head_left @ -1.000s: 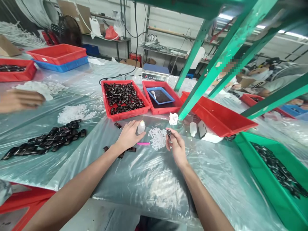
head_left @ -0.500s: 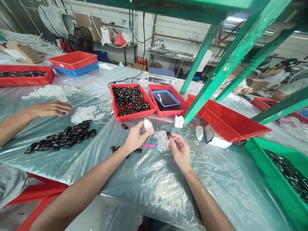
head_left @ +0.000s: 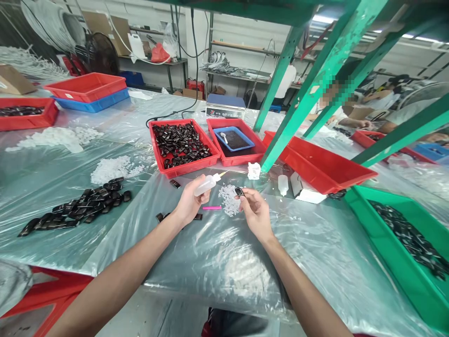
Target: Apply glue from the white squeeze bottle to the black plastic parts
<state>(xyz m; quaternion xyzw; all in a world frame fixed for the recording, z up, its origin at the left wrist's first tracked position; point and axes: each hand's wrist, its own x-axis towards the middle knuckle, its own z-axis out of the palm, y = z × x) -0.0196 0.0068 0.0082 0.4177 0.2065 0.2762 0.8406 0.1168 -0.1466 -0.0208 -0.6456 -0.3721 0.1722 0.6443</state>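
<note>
One bottle [head_left: 206, 185] is lying tilted in the left hand [head_left: 189, 202], clamped by its body, seemingly to free the nozzle [head_left: 222, 173]. Right of it, the right hand [head_left: 257, 213] is pinching a black piece [head_left: 239, 191], baring its face.

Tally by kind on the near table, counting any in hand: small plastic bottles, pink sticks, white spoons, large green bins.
Small plastic bottles: 2
Pink stick: 1
White spoon: 1
Large green bin: 1
Total: 5
</note>
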